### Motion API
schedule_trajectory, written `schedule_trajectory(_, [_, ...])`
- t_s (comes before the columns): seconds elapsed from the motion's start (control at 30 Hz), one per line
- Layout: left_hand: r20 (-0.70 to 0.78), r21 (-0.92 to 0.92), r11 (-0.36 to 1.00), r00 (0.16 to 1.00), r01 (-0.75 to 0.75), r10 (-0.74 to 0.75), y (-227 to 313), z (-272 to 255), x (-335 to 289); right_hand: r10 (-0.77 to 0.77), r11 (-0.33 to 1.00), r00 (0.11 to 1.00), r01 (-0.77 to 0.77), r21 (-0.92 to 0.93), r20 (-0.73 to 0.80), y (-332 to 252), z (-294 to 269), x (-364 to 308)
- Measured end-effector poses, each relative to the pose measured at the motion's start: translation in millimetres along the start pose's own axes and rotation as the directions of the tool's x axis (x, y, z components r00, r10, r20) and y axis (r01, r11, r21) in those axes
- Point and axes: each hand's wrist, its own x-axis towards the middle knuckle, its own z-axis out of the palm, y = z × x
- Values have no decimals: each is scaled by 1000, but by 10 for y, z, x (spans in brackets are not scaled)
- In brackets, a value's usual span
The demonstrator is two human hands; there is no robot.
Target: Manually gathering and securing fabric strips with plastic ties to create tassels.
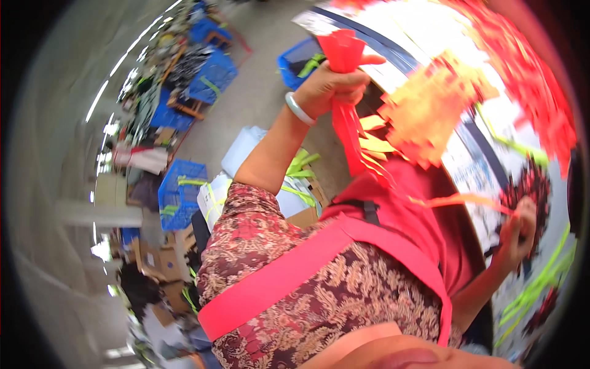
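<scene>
Raised at the upper middle, my left hand [337,86] is closed round a bundle of red fabric strips [345,52]. The strips stick out above the fist and hang down below it toward my lap. My right hand [517,231], lower at the right, has its fingers pinched on the end of a thin orange strip [464,200]. That strip stretches leftward toward the hanging ends of the bundle; where it starts among them I cannot make out. Between the hands, a pile of orange strips [424,111] lies on the white table [476,166], spilling over its near edge.
Red strips [522,74] heap at the table's far right. Yellow-green strips [538,286] and a dark red-and-black pile [533,184] lie near my right hand. Blue crates [183,190] stand on the floor at left, another blue crate [301,61] beside the table, and cardboard boxes [153,261] lower left.
</scene>
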Motion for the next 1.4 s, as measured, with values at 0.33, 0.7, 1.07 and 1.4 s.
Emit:
schedule_trajectory(0.33, [35,313,939,990,-144,140,-1310,874,41,147,987,907,-159,-3,395,-205,1018,75])
schedule_trajectory(0.7, [97,163,930,944,-328,316,-1639,1219,201,337,930,894,-366,46,295,-33,1055,26])
schedule_trajectory(1.07, [399,-227,900,878,373,-263,-1670,1043,344,-32,999,907,39,-8,420,-78,1050,192])
schedule_trajectory(1.4, [-16,121,973,979,-198,202,-1873,1118,343,407,907,859,-420,-25,310,53,1121,53])
